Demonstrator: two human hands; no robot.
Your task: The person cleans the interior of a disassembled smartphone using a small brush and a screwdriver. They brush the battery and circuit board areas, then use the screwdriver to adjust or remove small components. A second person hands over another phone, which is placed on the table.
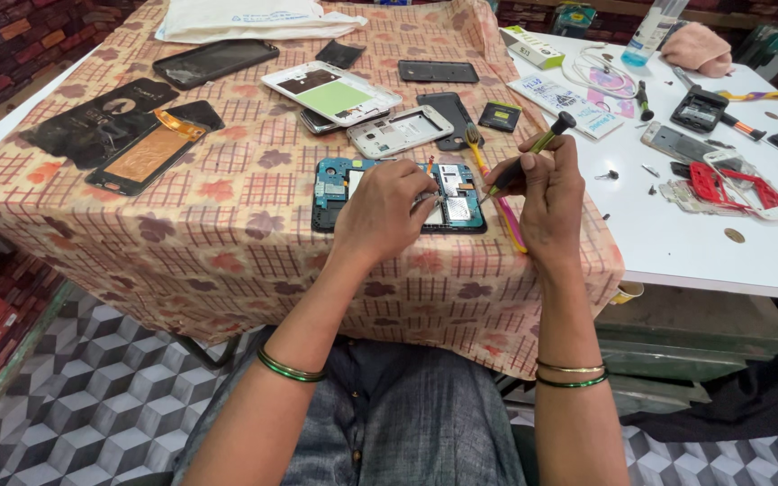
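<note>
An opened phone body with a blue circuit board [333, 184] lies on the checked tablecloth [227, 243] near the table's front edge. My left hand [384, 211] presses down on its middle, fingers curled over the board. My right hand [547, 193] grips a small yellow-green screwdriver with a black cap [547, 137], its tip angled down toward the board's right end. A toothbrush with a yellow and pink handle [508, 220] lies just right of the phone, partly under my right hand.
Several phone parts lie behind: a white frame [398, 130], a panel with a green patch [330, 93], black screens and back covers [213, 61], and a copper-backed panel [150, 155]. The white table [704, 243] at right holds a red frame [722, 184], tools, cables and a bottle.
</note>
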